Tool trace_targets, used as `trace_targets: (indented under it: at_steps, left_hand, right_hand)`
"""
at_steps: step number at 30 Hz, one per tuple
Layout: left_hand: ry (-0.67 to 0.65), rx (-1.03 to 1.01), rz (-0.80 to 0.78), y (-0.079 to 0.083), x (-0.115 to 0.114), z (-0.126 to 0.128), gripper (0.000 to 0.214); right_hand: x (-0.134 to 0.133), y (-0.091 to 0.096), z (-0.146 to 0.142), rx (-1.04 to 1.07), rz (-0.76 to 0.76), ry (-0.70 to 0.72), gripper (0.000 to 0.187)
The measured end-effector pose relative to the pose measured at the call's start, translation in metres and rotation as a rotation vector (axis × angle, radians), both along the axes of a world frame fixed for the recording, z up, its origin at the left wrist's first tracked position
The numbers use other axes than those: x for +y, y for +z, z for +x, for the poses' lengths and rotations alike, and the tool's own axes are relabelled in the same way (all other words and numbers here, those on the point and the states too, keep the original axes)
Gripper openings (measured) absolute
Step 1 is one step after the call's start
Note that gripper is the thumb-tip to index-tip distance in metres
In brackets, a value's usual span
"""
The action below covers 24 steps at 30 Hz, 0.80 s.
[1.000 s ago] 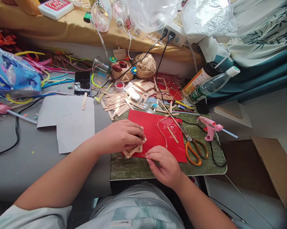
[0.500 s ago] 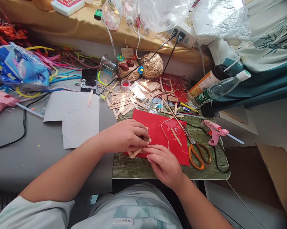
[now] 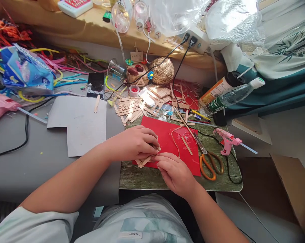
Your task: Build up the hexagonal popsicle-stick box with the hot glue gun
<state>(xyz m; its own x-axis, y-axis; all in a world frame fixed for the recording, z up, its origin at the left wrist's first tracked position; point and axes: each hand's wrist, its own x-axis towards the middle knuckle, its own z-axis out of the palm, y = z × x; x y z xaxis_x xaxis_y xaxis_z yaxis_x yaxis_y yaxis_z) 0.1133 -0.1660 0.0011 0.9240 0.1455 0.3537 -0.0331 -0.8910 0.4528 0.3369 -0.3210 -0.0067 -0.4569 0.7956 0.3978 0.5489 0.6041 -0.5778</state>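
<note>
Both my hands meet over the left part of a red sheet. My left hand curls its fingers down over a small construction of popsicle sticks, hiding most of it. From the right, my right hand grips the same construction at its near side, fingertips pressed close to the left ones. A bit of twine lies curved on the sheet beside my right hand, and a loose popsicle stick rests farther right. Scissors with orange handles lie at the sheet's right edge.
A pile of popsicle sticks spreads behind the sheet. A pink glue gun with its cord sits at the right. Grey cardboard lies left. A twine ball, a plastic bottle and another glue gun stand around.
The view has shifted very slightly. Both hands stay at the stick construction, with only a small movement of the fingers.
</note>
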Motion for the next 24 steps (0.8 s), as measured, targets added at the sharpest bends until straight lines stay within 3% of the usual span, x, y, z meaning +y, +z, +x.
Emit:
trace_targets:
  at_steps: [13, 18, 24]
  left_hand:
    - [0.091, 0.038, -0.054, 0.003, -0.002, 0.002, 0.021]
    - [0.203, 0.107, -0.087, 0.012, -0.006, -0.001, 0.026]
    - [0.268, 0.178, -0.163, 0.016, 0.004, -0.009, 0.014]
  right_hand:
    - [-0.003, 0.001, -0.004, -0.019, 0.032, 0.026, 0.030]
    - [0.003, 0.003, -0.002, -0.030, 0.042, 0.023, 0.033]
    - [0.009, 0.001, 0.005, -0.066, 0.080, 0.041, 0.033]
